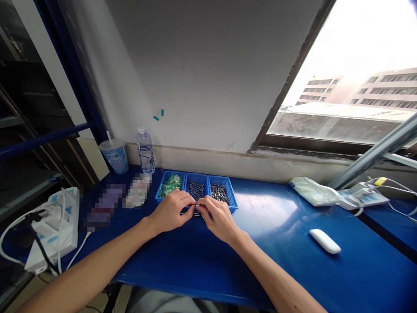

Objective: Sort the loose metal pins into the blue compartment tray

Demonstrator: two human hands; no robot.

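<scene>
My left hand (172,210) and my right hand (217,217) meet fingertip to fingertip over the front edge of the middle blue tray (196,190). Between the fingertips is a small metal pin (196,206), pinched from both sides. The middle tray and the right blue tray (221,192) hold several small metal pins. The left blue tray (170,184) holds green and white pieces. All three trays stand side by side on the blue table (267,217), just beyond my hands.
A water bottle (145,151) and a lidded cup with a straw (114,155) stand at the back left. A white power strip with cables (52,226) lies at the left edge. A white mouse-like object (325,241) and a wrapped packet (312,190) lie on the right.
</scene>
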